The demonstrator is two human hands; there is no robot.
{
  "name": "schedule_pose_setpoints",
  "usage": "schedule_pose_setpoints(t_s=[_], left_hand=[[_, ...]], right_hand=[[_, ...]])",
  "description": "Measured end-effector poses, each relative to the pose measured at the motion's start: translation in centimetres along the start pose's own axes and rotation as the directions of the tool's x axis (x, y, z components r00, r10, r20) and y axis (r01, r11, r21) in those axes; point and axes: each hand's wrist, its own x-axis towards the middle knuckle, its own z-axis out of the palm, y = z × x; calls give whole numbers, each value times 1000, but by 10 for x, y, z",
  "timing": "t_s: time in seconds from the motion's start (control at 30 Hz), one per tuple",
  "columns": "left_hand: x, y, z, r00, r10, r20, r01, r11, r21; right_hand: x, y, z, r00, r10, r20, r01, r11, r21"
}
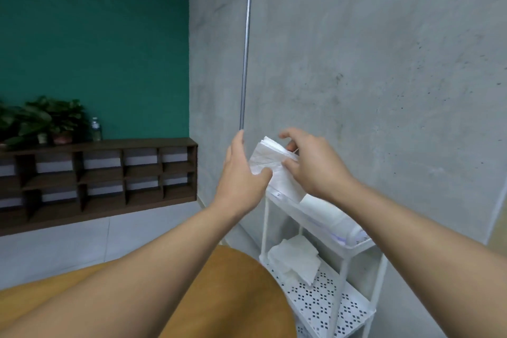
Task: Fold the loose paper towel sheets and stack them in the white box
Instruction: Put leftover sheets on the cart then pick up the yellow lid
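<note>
Both hands are meeting in the air in front of a grey concrete wall (370, 63), above the near corner of a white shelf cart (354, 248) that is standing close against that wall. A thin metal pole (246, 49) is running down the wall, ending just behind the left hand (241, 173). To the left the tiled floor (68, 239) is lying open as far as a low dark wooden shelf unit (109, 173) under a green wall; a rounded orange worktop (233, 291) is sitting just beside the cart.

The left hand is gripping a folded bundle of paper towel sheets (270, 159), thumb pressing on its front edge and the fingers (237, 145) reaching up behind it. The right hand (312, 164) is holding the bundle's other side, thumb on the face, fingers curled over the top. The bundle is white and quilted, with several layered edges fanning at its upper corner, and one end is hanging down toward the cart's top tray.

A white roll (329, 217) is lying in that tray. More folded sheets (295, 259) are resting in a loose pile on the perforated lower shelf.
</note>
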Motion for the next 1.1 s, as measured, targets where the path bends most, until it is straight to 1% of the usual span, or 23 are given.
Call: schedule_pose_setpoints(t_s=[0.07,0.17,0.27,0.37,0.5,0.6,0.7,0.83,0.9,0.97,1.03,1.07,1.1], left_hand=[[-18,-5,-45,999,-38,-2,38,999,-18],[-63,-19,-114,995,-87,44,87,996,-17],[-122,-38,-176,989,-112,93,112,994,11],[-181,-53,-226,983,-156,95,156,988,3],[-251,-80,-279,970,-242,6,242,970,-20],[-293,-97,-314,955,-284,-86,286,958,7],[-325,-116,-340,929,-341,-143,347,937,23],[-357,-133,-364,920,-347,-185,351,936,-12],[-370,-139,-371,919,-347,-189,344,938,-52],[-382,-146,-376,912,-362,-194,349,932,-99],[-396,-157,-379,892,-401,-207,377,914,-147],[-402,-162,-379,882,-419,-216,390,906,-166],[-409,-168,-378,872,-435,-224,401,898,-184]], right_hand=[[-16,-36,6,997,-74,35,73,996,46],[-47,-92,23,977,-194,89,186,978,92],[-83,-149,47,935,-322,147,306,944,123],[-119,-204,73,884,-435,171,412,898,156],[-162,-271,111,825,-527,205,473,842,259],[-189,-315,138,777,-583,235,505,802,320],[-210,-351,158,745,-619,248,522,773,361],[-226,-384,183,712,-655,252,533,739,413],[-233,-392,196,726,-636,261,483,742,464],[-242,-392,210,770,-575,276,363,751,552],[-253,-385,225,827,-459,325,146,733,665],[-261,-381,233,843,-389,372,1,693,721],[-270,-378,241,842,-326,430,-149,625,766]])
